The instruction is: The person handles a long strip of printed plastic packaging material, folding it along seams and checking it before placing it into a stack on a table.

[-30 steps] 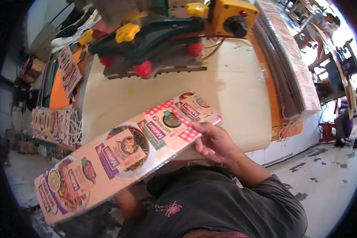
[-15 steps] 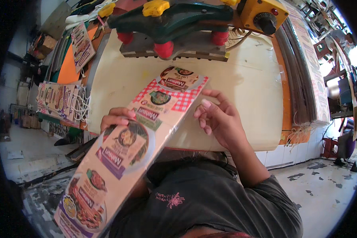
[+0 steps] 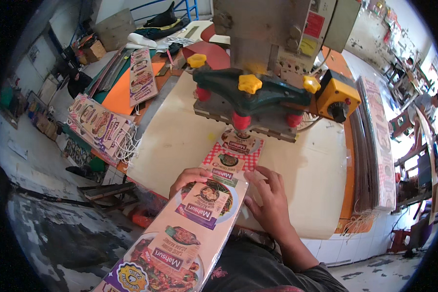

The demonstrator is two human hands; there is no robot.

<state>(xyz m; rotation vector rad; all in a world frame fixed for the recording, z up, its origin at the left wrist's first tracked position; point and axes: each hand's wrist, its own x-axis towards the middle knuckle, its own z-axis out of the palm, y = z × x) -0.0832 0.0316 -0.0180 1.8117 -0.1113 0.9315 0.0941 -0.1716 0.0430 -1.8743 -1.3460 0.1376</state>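
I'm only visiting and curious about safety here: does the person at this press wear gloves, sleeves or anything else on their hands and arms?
No gloves: both the left hand and the right hand are bare, with no ring, watch or wristband that I can see. The right forearm is uncovered as far as the dark grey sleeve near the lower edge. The left arm is hidden behind the long printed card, so any sleeve there cannot be seen.

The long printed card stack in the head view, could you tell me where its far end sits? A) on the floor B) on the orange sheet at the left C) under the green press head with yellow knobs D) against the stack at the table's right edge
C: the far end of the printed card stack reaches under the green press head, with the left hand and right hand at its sides.
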